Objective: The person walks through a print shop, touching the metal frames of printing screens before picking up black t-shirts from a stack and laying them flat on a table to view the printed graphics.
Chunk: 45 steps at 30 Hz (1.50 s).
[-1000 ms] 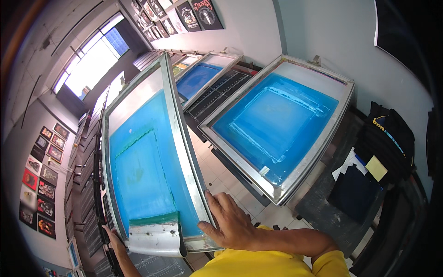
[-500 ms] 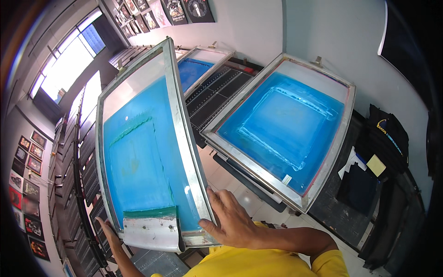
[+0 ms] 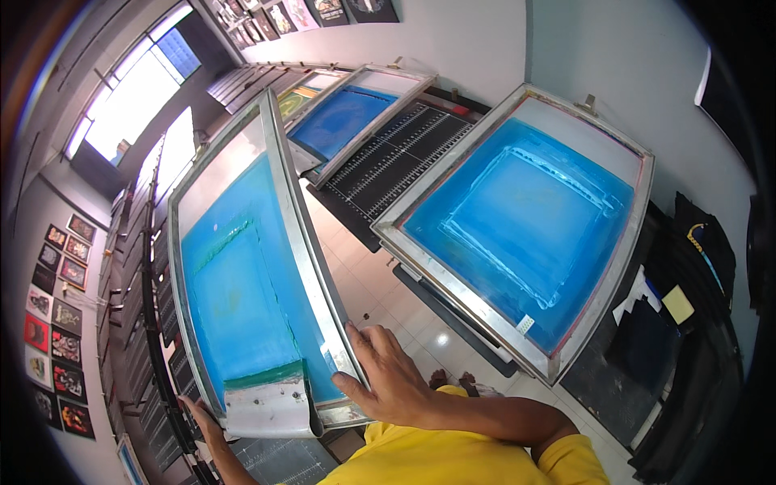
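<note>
A screen-printing frame [image 3: 311, 275] with a blue mesh stands tilted in front of me, its far end raised. My right hand [image 3: 388, 376] grips its right rim near the close corner, thumb over the metal edge and fingers along the outer side. At the lower left corner, my left hand [image 3: 202, 420] holds the other side; its fingers are partly hidden by the frame. A squeegee [image 3: 271, 411] with a grey metal holder lies across the near end of the mesh, green ink along its upper edge. Green ink lines also mark the mesh.
On my right, a second blue screen frame [image 3: 517, 234] rests over a station. Between the frames lies a black ruled platen [image 3: 396, 158], with another blue screen [image 3: 339, 121] behind it. Dark cloth and a yellow pad [image 3: 677, 305] lie far right. Long rows of platens run left.
The held frame's far end has moved left and lower, uncovering more of the screen behind it. Both hands keep their hold, and the view has shifted, so the surroundings appear farther right.
</note>
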Each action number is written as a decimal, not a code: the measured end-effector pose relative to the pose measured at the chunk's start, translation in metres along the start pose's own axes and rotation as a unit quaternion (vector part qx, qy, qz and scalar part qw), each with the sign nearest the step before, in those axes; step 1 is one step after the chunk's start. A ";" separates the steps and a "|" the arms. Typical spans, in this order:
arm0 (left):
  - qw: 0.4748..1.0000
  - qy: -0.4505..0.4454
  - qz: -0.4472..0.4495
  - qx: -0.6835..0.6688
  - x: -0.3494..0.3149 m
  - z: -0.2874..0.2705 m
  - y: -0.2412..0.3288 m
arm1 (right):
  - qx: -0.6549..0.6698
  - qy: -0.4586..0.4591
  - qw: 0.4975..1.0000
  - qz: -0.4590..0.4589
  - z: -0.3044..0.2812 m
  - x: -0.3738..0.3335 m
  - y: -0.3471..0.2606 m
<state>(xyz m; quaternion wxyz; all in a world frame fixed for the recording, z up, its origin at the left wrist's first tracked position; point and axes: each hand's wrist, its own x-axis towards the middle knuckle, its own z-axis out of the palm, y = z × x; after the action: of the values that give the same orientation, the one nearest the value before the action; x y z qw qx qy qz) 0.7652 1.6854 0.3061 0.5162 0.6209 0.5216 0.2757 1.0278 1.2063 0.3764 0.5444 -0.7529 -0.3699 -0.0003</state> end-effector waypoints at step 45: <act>0.966 -0.199 0.151 0.071 0.470 0.366 0.215 | 0.006 0.199 0.952 0.232 0.123 0.358 0.182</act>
<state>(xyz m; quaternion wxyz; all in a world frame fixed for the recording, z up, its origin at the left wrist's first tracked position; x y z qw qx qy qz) 1.3087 2.0102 0.2980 0.5165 0.7700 0.3265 0.1834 1.3399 1.4817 0.3214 0.5968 -0.7991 -0.0691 -0.0215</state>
